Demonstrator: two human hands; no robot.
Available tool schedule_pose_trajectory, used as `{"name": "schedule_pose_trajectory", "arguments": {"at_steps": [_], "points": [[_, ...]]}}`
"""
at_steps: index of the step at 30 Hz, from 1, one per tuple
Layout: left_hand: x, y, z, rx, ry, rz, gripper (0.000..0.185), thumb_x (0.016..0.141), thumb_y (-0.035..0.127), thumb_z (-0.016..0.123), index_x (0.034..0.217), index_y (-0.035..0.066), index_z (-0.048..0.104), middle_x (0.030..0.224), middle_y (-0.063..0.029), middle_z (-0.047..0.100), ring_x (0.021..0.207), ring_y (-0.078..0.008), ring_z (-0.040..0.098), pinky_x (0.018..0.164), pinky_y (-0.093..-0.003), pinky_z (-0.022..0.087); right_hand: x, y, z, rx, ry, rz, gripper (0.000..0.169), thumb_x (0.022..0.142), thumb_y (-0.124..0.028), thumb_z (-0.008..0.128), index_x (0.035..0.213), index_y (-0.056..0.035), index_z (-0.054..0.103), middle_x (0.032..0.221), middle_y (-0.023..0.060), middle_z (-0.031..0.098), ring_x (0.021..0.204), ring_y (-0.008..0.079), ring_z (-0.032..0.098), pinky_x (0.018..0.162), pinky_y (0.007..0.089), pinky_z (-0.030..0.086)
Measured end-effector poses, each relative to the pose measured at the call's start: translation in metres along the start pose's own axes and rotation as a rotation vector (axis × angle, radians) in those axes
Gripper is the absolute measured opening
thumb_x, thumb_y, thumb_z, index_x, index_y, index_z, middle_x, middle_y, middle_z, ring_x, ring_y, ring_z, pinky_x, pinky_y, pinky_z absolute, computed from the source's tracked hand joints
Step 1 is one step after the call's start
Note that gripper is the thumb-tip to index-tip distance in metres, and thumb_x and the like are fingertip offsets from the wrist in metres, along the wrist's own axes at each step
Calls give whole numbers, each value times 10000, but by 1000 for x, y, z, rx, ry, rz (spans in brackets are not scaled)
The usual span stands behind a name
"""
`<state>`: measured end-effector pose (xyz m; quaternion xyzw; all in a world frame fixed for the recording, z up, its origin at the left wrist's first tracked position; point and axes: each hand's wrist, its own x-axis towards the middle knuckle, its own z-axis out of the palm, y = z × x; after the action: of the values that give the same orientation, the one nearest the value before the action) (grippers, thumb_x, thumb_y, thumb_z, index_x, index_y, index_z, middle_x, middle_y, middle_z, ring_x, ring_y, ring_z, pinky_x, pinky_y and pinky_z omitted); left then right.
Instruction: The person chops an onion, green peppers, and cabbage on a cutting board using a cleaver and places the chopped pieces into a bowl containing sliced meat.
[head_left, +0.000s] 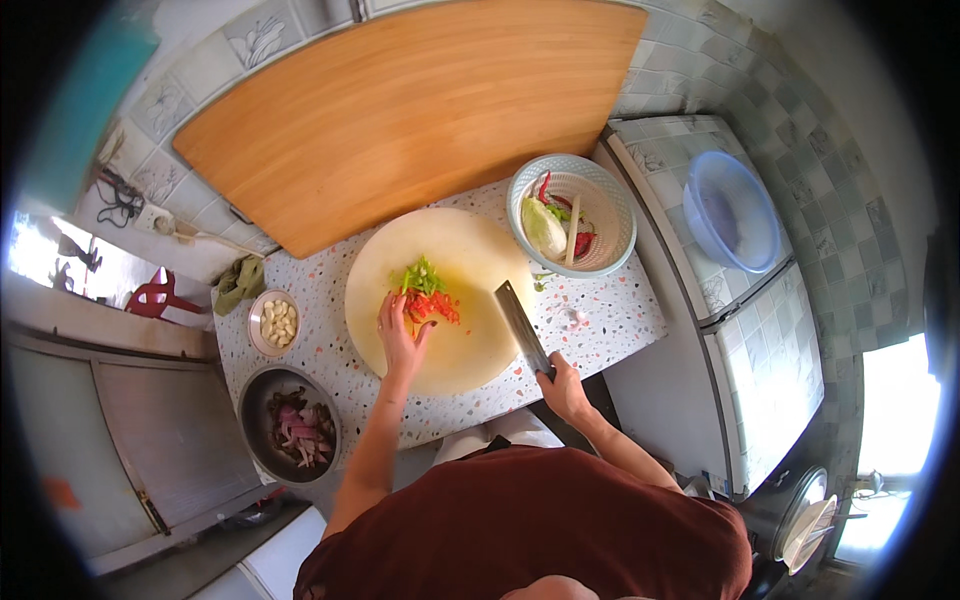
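On a round, pale cutting board (480, 255) lie chopped green pieces (424, 276), with chopped red pepper (442, 307) just in front of them. My left hand (400, 330) rests at the left side of the red pieces, fingers and thumb spread and touching the pile. In my right hand (564, 386) is the dark handle of a cleaver (523, 324). Its blade points up and to the left over the board's right edge, apart from the chopped pieces.
A colander (624, 217) at the back right holds a cabbage wedge (544, 229) and red chillies (583, 244). Left of the board stand a bowl of garlic cloves (277, 324) and a pan (246, 424) with sliced onion (304, 435). A large wooden board (420, 112) leans behind.
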<state>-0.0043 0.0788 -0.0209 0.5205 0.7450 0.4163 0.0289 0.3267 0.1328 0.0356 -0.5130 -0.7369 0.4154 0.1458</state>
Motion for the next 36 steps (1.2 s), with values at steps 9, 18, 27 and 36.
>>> {"name": "schedule_pose_trajectory", "arguments": {"at_steps": [9, 18, 27, 36], "points": [[83, 102, 21, -106, 65, 150, 489, 835, -12, 697, 1294, 19, 534, 1314, -195, 555, 1197, -401, 506, 1019, -477, 431, 21, -7, -11, -224, 21, -109, 360, 840, -147, 681, 1119, -57, 472, 933, 225, 663, 811, 422, 672, 708, 520, 538], [189, 150, 157, -115, -323, 368, 368, 829, 39, 725, 1172, 5, 595, 1166, -175, 619, 1109, -374, 559, 981, -440, 452, 33, 29, 11, -168, -59, -219, 370, 889, -143, 637, 1194, -56, 445, 918, 187, 612, 799, 391, 661, 655, 500, 535], [236, 153, 268, 157, -696, 524, 150, 808, 49, 722, 956, 22, 709, 1032, -127, 685, 1053, -320, 607, 909, -459, 467, 41, 48, 14, -118, -183, -202, 483, 895, -50, 512, 1371, -33, 433, 975, 202, 603, 828, 372, 663, 699, 471, 547], [206, 214, 299, 404, -730, 447, 489, 747, 365, 833, 1066, 28, 680, 1243, -151, 509, 1251, -343, 450, 1016, -523, 380, 43, 51, 14, -102, -211, -165, 559, 868, -32, 514, 1420, -26, 424, 986, 208, 600, 829, 364, 668, 708, 460, 553]]}}
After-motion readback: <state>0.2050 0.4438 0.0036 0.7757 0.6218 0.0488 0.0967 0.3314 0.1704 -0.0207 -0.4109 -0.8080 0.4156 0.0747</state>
